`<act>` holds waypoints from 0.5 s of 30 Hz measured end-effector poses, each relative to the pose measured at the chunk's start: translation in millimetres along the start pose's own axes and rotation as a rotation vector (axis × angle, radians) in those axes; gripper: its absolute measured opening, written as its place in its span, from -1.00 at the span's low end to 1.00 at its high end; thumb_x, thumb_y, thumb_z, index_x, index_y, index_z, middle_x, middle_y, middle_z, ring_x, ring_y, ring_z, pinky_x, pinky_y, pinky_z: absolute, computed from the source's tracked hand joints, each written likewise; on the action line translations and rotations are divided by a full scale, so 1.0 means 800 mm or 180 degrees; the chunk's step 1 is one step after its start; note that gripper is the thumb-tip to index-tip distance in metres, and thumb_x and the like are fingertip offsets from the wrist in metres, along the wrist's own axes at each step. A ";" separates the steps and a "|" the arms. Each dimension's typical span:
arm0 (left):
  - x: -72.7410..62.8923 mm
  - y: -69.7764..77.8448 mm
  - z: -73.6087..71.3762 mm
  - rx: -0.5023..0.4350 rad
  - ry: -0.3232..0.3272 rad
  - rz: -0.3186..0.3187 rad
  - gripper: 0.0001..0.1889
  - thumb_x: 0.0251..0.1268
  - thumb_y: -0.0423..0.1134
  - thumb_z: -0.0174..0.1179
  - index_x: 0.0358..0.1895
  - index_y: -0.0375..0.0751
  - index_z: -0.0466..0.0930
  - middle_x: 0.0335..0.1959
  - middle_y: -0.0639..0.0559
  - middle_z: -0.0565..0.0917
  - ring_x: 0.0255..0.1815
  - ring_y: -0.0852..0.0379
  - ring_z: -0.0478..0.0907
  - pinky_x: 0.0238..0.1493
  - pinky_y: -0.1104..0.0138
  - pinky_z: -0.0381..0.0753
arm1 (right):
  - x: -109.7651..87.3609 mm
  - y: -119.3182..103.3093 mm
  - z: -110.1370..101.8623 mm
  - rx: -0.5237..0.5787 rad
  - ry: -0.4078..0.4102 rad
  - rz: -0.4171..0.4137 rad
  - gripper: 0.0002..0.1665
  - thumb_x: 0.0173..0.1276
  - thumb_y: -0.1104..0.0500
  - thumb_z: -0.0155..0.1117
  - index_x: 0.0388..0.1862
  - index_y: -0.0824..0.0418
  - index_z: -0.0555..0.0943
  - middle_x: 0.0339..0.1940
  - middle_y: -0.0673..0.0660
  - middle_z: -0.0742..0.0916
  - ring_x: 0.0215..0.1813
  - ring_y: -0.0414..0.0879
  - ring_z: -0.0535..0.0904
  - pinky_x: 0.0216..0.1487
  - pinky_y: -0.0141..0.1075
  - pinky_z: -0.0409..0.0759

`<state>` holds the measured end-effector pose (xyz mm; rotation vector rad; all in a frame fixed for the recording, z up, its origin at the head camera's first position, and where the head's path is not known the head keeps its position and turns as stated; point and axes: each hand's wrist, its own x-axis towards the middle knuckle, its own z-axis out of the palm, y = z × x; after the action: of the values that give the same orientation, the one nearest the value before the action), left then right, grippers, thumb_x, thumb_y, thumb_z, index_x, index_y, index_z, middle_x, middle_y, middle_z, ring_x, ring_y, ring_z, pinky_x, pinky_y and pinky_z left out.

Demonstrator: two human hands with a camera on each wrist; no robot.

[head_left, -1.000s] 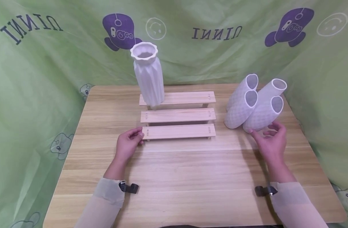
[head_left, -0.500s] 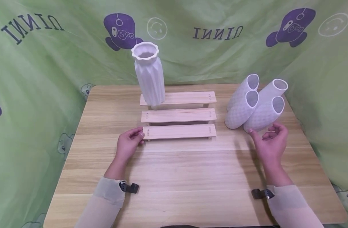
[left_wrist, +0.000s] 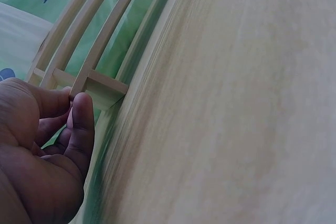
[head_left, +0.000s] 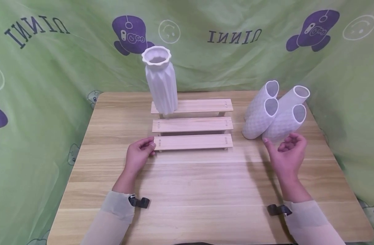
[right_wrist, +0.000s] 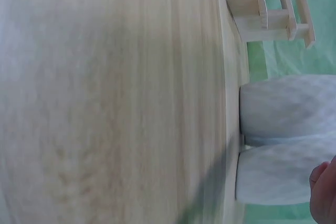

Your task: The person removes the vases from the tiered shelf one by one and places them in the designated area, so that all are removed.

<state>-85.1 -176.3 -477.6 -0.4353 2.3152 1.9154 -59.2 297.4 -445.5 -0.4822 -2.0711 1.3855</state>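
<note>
My left hand [head_left: 138, 154] pinches the left end of the lowest board of a three-step wooden display stand [head_left: 193, 142]. In the left wrist view, thumb and finger meet at the tip of that board [left_wrist: 86, 74]. A tall white pleated vase [head_left: 162, 85] with a scalloped rim stands upright at the left of the top step. To the right, on the table, is a white textured vase [head_left: 255, 120] made of several slanted tubes. My right hand [head_left: 285, 156] is just in front of it, fingers loosely curled around nothing, thumb tip near its base.
A light wooden table [head_left: 199, 190] carries everything. Green printed cloth [head_left: 205, 71] hangs behind it and along both sides. Black wrist cameras sit on both of my sleeves.
My right hand has drawn back slightly from the tube vase, toward me and to the left. My left hand keeps its pinch on the stand. The vases and stand stay in place.
</note>
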 end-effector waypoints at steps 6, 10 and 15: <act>-0.001 0.001 0.000 -0.0044 0.0001 -0.0002 -0.62 0.40 -0.35 0.37 0.24 -0.33 0.66 0.05 -0.25 0.70 -0.17 0.13 0.73 -0.12 0.32 0.84 | -0.008 -0.015 0.006 0.0130 0.0020 -0.0048 -0.17 0.04 0.37 0.69 0.20 0.17 0.38 -0.19 -0.03 0.46 -0.35 -0.17 0.39 -0.34 -0.56 0.50; 0.000 0.001 0.000 -0.0036 0.0000 -0.0001 -0.62 0.40 -0.34 0.37 0.24 -0.33 0.66 0.05 -0.24 0.70 -0.17 0.14 0.74 -0.12 0.32 0.84 | -0.014 -0.028 0.010 0.0205 -0.0017 -0.0140 -0.19 0.05 0.41 0.67 0.20 0.25 0.39 -0.21 0.02 0.47 -0.36 -0.15 0.40 -0.35 -0.57 0.51; 0.000 -0.001 0.000 -0.0062 0.0004 0.0010 -0.62 0.40 -0.34 0.37 0.24 -0.34 0.66 0.05 -0.25 0.70 -0.18 0.15 0.74 -0.13 0.31 0.84 | -0.015 -0.028 0.016 0.0327 -0.0060 -0.0165 -0.20 0.04 0.42 0.68 0.18 0.20 0.40 -0.21 0.03 0.47 -0.37 -0.16 0.40 -0.38 -0.58 0.51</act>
<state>-84.9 -176.0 -478.1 -0.4351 2.3014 1.9412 -58.2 272.6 -432.1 -0.3712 -2.0015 1.4627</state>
